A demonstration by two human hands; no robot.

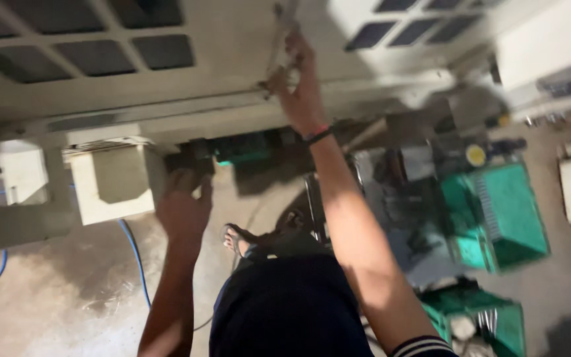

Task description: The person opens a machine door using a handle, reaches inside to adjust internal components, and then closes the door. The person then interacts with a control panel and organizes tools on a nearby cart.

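We grip a thin metal bracket (pixel 284 39) with the right hand (pixel 301 86) closed — stiff, sharp-edged; left hand (pixel 183 208), fingers curled, steadies the heavy cream housing (pixel 232 59) from beneath.

This is a workshop or repair bay. A big off-white machine housing (pixel 186 99) with dark grille openings fills the top, green crates (pixel 497 211) of metal parts stand on a stained concrete floor (pixel 67 297), and a blue cable (pixel 133 254) trails across it.
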